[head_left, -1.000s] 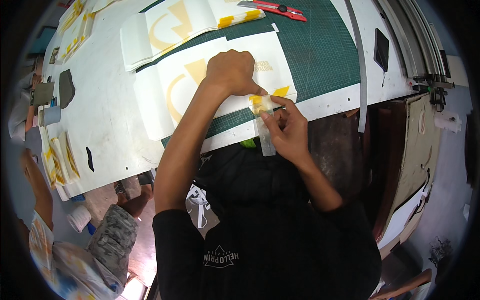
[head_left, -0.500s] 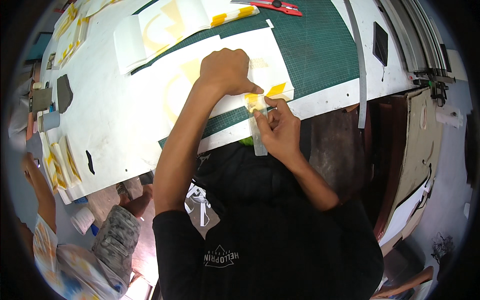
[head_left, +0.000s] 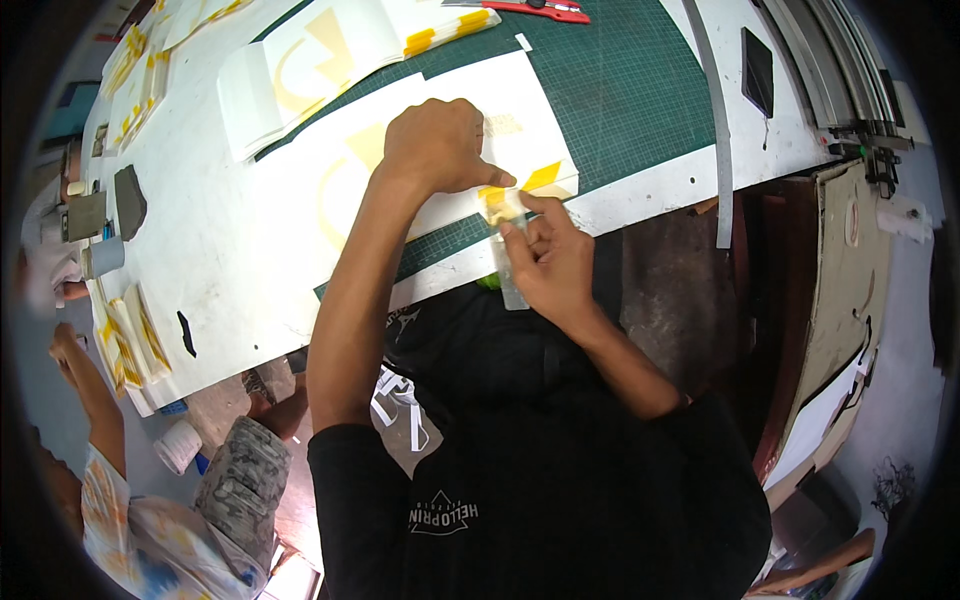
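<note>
A white paper piece [head_left: 490, 85] with pale yellow shapes and a bright yellow stripe lies over the green cutting mat [head_left: 640, 100]. My left hand [head_left: 435, 145] rests on it, fingers curled under and thumb stretched toward the yellow near edge. What those curled fingers hold, if anything, is hidden. Just right of that thumb, my right hand [head_left: 552, 255] pinches a translucent strip [head_left: 513, 290] between thumb and forefinger. The strip's upper end meets the yellow edge, and its lower end hangs past the table's near edge.
Folded white-and-yellow paper [head_left: 370, 50] and a red cutter knife [head_left: 545, 9] lie farther back. A grey strip [head_left: 722, 150] overhangs the table [head_left: 240, 240] at right, near a dark flat object [head_left: 757, 72]. Another person's arm [head_left: 95, 400] is at lower left.
My view has shifted slightly. Both my hands keep nearly the same hold beside the yellow edge. At the lower left, the other person's arm and body have moved a little.
</note>
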A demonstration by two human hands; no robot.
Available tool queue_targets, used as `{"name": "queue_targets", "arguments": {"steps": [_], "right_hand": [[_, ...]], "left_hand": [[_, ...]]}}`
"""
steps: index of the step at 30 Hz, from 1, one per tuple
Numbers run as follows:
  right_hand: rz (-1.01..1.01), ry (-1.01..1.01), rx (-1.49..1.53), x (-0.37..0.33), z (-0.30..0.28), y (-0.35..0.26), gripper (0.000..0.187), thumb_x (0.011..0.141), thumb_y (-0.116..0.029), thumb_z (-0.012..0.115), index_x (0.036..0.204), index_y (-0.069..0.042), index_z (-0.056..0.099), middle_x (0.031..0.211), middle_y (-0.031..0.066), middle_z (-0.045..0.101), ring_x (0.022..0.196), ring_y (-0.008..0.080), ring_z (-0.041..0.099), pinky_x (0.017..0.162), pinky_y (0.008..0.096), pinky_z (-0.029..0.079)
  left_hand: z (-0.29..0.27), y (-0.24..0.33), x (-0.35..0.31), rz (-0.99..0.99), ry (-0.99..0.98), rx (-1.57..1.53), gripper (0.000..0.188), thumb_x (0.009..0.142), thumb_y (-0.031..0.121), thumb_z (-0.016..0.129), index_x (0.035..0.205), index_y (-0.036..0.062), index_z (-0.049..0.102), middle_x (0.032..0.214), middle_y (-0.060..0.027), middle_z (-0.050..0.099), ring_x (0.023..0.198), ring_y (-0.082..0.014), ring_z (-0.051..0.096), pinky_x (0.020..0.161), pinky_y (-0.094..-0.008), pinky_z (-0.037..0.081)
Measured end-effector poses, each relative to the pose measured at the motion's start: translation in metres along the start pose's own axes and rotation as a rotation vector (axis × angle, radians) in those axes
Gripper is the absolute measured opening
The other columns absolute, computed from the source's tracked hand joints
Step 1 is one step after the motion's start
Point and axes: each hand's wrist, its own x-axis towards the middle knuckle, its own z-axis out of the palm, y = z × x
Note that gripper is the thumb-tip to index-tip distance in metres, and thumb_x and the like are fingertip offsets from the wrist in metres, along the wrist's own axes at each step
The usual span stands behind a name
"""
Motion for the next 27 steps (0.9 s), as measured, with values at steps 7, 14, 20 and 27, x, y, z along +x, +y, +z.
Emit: {"name": "queue_targets", "arguments": {"steps": [7, 14, 20, 27], "right_hand": [[-0.001, 0.106, -0.048, 0.009, -0.029, 0.011, 0.035, 0.091, -0.013, 0.077, 0.122, 0.001, 0.067, 0.066, 0.0103, 0.068, 0.057, 0.0143, 0.067, 0.054, 0.0322, 0.051], [-0.019, 0.219, -0.071, 0.045, -0.091, 0.029, 0.036, 0.093, -0.014, 0.076, 0.123, 0.004, 0.069, 0.066, 0.0104, 0.065, 0.061, 0.0111, 0.065, 0.057, 0.0306, 0.05], [-0.219, 0.304, -0.395, 0.119, -0.121, 0.029, 0.032, 0.096, -0.014, 0.076, 0.121, 0.005, 0.068, 0.067, 0.008, 0.064, 0.06, 0.0155, 0.061, 0.056, 0.0312, 0.047], [-0.42, 0.458, -0.724, 0.139, -0.125, 0.03, 0.035, 0.092, -0.025, 0.08, 0.111, 0.004, 0.071, 0.109, 0.0212, 0.062, 0.107, 0.0396, 0.059, 0.088, 0.0478, 0.05]], "left_hand": [[-0.002, 0.003, -0.006, -0.016, 0.024, 0.018, 0.059, 0.059, 0.057, 0.097, 0.085, 0.0083, 0.076, 0.083, -0.0113, 0.077, 0.079, -0.028, 0.075, 0.073, -0.0379, 0.057], [-0.005, 0.009, -0.007, -0.052, -0.016, 0.019, 0.054, 0.064, 0.055, 0.095, 0.081, 0.0099, 0.071, 0.085, -0.0122, 0.075, 0.079, -0.0269, 0.071, 0.07, -0.0357, 0.052], [0.022, 0.013, -0.031, 0.111, 0.212, -0.135, 0.04, 0.081, 0.041, 0.089, 0.095, 0.0061, 0.075, 0.092, -0.0136, 0.075, 0.086, -0.0311, 0.072, 0.076, -0.0406, 0.055], [0.05, 0.032, -0.056, 0.139, 0.298, -0.267, 0.026, 0.084, 0.023, 0.086, 0.097, 0.0043, 0.075, 0.09, -0.0152, 0.075, 0.091, -0.0336, 0.07, 0.084, -0.0436, 0.05]]}}
